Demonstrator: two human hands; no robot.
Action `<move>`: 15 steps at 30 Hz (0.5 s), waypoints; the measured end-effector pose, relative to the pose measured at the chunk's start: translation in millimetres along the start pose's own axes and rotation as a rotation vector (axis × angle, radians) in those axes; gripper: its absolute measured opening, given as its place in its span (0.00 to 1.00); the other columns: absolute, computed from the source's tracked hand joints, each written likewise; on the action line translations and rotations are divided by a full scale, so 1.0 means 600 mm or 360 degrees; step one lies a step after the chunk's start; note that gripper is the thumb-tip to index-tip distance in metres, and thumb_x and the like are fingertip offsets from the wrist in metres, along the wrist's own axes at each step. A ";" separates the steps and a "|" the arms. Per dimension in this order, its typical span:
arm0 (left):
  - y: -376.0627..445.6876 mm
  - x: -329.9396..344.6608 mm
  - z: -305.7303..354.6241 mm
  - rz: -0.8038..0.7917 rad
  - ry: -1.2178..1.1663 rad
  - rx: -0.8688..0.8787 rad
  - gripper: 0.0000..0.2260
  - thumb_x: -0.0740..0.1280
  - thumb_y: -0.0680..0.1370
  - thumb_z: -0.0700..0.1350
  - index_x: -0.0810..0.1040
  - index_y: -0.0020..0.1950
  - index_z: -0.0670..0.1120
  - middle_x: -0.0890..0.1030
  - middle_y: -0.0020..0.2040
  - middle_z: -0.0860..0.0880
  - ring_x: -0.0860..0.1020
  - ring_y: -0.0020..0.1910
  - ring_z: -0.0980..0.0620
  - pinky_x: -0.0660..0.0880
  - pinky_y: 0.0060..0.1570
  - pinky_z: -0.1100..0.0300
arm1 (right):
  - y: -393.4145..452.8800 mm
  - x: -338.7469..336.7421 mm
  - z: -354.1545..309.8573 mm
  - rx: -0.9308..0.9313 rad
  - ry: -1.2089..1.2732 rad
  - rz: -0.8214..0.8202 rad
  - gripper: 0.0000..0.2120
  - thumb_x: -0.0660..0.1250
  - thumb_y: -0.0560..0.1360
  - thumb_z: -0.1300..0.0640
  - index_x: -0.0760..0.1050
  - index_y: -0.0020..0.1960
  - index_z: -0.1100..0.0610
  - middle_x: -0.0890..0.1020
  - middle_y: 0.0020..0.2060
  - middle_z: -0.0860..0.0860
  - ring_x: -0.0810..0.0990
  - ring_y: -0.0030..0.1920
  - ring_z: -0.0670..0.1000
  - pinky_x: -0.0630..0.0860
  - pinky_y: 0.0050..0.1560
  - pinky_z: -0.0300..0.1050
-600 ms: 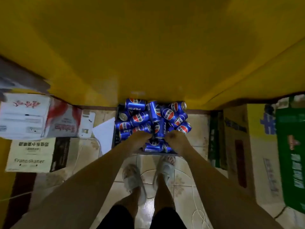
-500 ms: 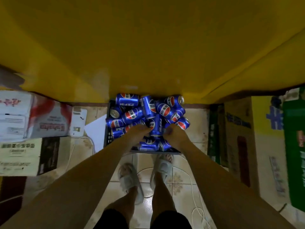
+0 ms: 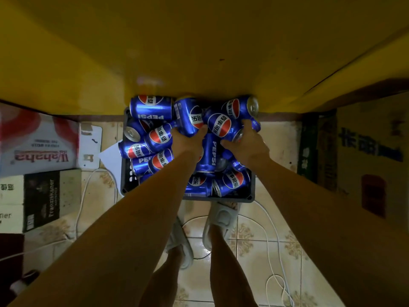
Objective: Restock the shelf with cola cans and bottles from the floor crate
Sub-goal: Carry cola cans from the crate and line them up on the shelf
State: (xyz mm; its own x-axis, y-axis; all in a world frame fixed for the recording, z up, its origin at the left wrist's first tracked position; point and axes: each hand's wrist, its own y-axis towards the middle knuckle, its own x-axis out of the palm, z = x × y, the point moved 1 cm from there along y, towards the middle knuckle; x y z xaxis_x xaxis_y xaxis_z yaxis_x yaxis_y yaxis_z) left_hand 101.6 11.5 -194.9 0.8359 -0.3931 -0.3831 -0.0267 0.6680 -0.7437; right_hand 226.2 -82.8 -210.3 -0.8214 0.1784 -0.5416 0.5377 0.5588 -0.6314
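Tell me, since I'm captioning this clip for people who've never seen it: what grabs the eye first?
The heap of shiny blue cola cans filling the dark floor crate at centre. Each hand grips one: the left hand a can, the right hand another. Above looms a yellow surface; cardboard boxes flank the crate.
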 end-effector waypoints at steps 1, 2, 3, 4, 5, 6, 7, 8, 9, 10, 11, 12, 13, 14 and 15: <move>0.005 0.006 -0.003 0.0027 -0.0014 0.0019 0.33 0.74 0.75 0.54 0.62 0.74 0.47 0.77 0.64 0.45 0.76 0.49 0.47 0.71 0.37 0.59 | 0.003 0.006 0.001 -0.0001 0.0018 0.0028 0.41 0.75 0.72 0.44 0.57 0.76 0.54 0.76 0.66 0.60 0.74 0.65 0.64 0.75 0.60 0.62; 0.008 0.009 -0.005 0.0058 -0.0016 0.0034 0.31 0.73 0.76 0.54 0.63 0.72 0.46 0.77 0.62 0.45 0.76 0.46 0.48 0.70 0.33 0.60 | 0.007 0.012 0.002 0.0003 0.0063 0.0061 0.40 0.74 0.73 0.44 0.58 0.76 0.54 0.75 0.66 0.60 0.74 0.65 0.63 0.75 0.60 0.61; 0.013 0.011 -0.008 0.0077 -0.0012 0.0052 0.29 0.73 0.76 0.54 0.63 0.70 0.46 0.77 0.60 0.45 0.75 0.44 0.49 0.68 0.31 0.61 | 0.012 0.017 0.004 -0.0002 0.0116 0.0105 0.39 0.74 0.74 0.44 0.59 0.76 0.55 0.76 0.65 0.59 0.75 0.64 0.62 0.76 0.58 0.59; 0.016 0.011 -0.010 0.0083 -0.0001 0.0071 0.28 0.72 0.77 0.53 0.64 0.69 0.45 0.76 0.58 0.46 0.74 0.42 0.50 0.68 0.31 0.62 | 0.015 0.019 0.004 0.0004 0.0173 0.0142 0.36 0.73 0.75 0.45 0.60 0.75 0.56 0.77 0.63 0.58 0.76 0.62 0.61 0.76 0.55 0.55; 0.021 0.010 -0.013 0.0081 0.0004 0.0089 0.27 0.72 0.77 0.53 0.64 0.69 0.45 0.75 0.57 0.46 0.74 0.41 0.51 0.68 0.32 0.62 | 0.017 0.020 0.004 0.0005 0.0228 0.0180 0.34 0.73 0.75 0.47 0.62 0.74 0.56 0.78 0.59 0.57 0.77 0.59 0.60 0.74 0.51 0.52; 0.023 0.006 -0.014 0.0074 0.0001 0.0107 0.27 0.72 0.77 0.53 0.64 0.69 0.45 0.75 0.57 0.47 0.74 0.43 0.50 0.70 0.35 0.61 | 0.018 0.019 0.001 0.0014 0.0278 0.0202 0.32 0.73 0.76 0.48 0.64 0.73 0.57 0.78 0.55 0.55 0.78 0.57 0.59 0.73 0.49 0.51; 0.026 0.001 -0.016 0.0055 -0.0007 0.0130 0.27 0.72 0.77 0.53 0.64 0.70 0.45 0.76 0.58 0.47 0.76 0.45 0.50 0.72 0.39 0.59 | 0.016 0.017 -0.002 0.0004 0.0317 0.0225 0.31 0.73 0.76 0.50 0.65 0.73 0.57 0.77 0.53 0.55 0.77 0.56 0.58 0.74 0.50 0.52; 0.025 -0.008 -0.015 0.0030 -0.0017 0.0150 0.27 0.72 0.77 0.53 0.65 0.70 0.45 0.78 0.59 0.47 0.78 0.45 0.50 0.73 0.41 0.58 | 0.012 0.013 -0.010 -0.0016 0.0330 0.0245 0.30 0.73 0.76 0.50 0.65 0.72 0.57 0.76 0.56 0.55 0.77 0.56 0.57 0.75 0.53 0.54; 0.025 -0.016 -0.014 0.0009 -0.0028 0.0162 0.28 0.72 0.77 0.53 0.65 0.70 0.46 0.80 0.59 0.46 0.79 0.44 0.52 0.73 0.40 0.59 | 0.010 0.009 -0.017 -0.0042 0.0319 0.0268 0.31 0.74 0.75 0.50 0.65 0.72 0.57 0.75 0.61 0.56 0.76 0.57 0.57 0.76 0.57 0.55; 0.023 -0.024 -0.012 -0.0010 -0.0036 0.0159 0.27 0.73 0.76 0.53 0.66 0.70 0.47 0.82 0.56 0.46 0.80 0.43 0.54 0.74 0.39 0.60 | 0.009 0.003 -0.023 -0.0065 0.0300 0.0273 0.31 0.74 0.75 0.51 0.66 0.72 0.57 0.73 0.64 0.57 0.76 0.57 0.57 0.76 0.58 0.56; 0.020 -0.034 -0.009 -0.0024 -0.0065 0.0158 0.26 0.73 0.76 0.53 0.67 0.69 0.48 0.82 0.53 0.46 0.81 0.42 0.54 0.76 0.41 0.58 | 0.005 -0.003 -0.033 -0.0103 0.0289 0.0269 0.30 0.74 0.74 0.51 0.67 0.71 0.58 0.71 0.66 0.58 0.75 0.55 0.56 0.76 0.59 0.56; 0.014 -0.048 -0.004 -0.0038 -0.0094 0.0162 0.25 0.73 0.76 0.54 0.68 0.68 0.48 0.83 0.50 0.46 0.81 0.43 0.52 0.79 0.44 0.54 | -0.001 -0.009 -0.043 -0.0138 0.0284 0.0258 0.29 0.75 0.74 0.52 0.68 0.71 0.58 0.70 0.67 0.58 0.75 0.52 0.54 0.77 0.58 0.55; 0.006 -0.061 0.002 -0.0051 -0.0120 0.0167 0.25 0.73 0.76 0.54 0.68 0.67 0.48 0.83 0.49 0.45 0.82 0.45 0.48 0.80 0.49 0.49 | -0.009 -0.017 -0.054 -0.0170 0.0281 0.0259 0.29 0.75 0.74 0.53 0.68 0.70 0.58 0.69 0.68 0.58 0.73 0.51 0.53 0.77 0.58 0.52; -0.005 -0.076 0.010 -0.0061 -0.0144 0.0171 0.26 0.74 0.75 0.53 0.68 0.68 0.48 0.82 0.47 0.45 0.82 0.44 0.46 0.81 0.50 0.47 | -0.020 -0.027 -0.067 -0.0185 0.0281 0.0257 0.28 0.75 0.74 0.53 0.69 0.70 0.57 0.68 0.68 0.58 0.73 0.52 0.52 0.76 0.60 0.50; -0.018 -0.093 0.018 -0.0072 -0.0173 0.0175 0.27 0.74 0.76 0.53 0.68 0.70 0.47 0.81 0.44 0.46 0.81 0.42 0.47 0.81 0.49 0.47 | -0.035 -0.036 -0.079 -0.0203 0.0297 0.0258 0.28 0.75 0.74 0.53 0.69 0.69 0.57 0.68 0.68 0.58 0.72 0.55 0.52 0.75 0.62 0.51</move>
State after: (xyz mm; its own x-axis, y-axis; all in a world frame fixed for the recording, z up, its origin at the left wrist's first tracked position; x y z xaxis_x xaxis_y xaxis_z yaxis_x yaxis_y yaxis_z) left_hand 61.1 33.1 -159.6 0.8895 -0.3578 -0.2844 0.0676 0.7184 -0.6923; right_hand 223.8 -60.0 -158.9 -0.7540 0.4132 -0.5107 0.6463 0.6061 -0.4637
